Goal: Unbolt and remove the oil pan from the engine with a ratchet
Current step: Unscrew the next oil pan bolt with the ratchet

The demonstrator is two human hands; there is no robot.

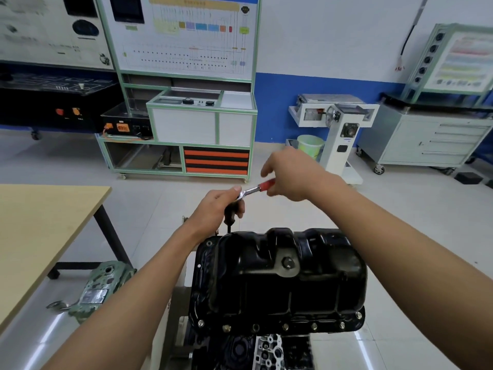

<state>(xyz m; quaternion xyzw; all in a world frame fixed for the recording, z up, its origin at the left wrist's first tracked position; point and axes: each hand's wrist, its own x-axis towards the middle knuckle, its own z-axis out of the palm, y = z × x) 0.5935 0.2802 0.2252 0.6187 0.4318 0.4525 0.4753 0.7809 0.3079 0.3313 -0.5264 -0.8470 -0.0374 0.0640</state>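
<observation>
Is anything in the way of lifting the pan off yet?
Yes: bolts sit along the near flange of the pan, so it is likely fastened down. Nothing visible stands above it. The left hand and right hand grip the ratchet over its far left corner.

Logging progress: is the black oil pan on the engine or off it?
On. The black stamped-metal oil pan sits on the engine, with bolts in its near flange.
</observation>
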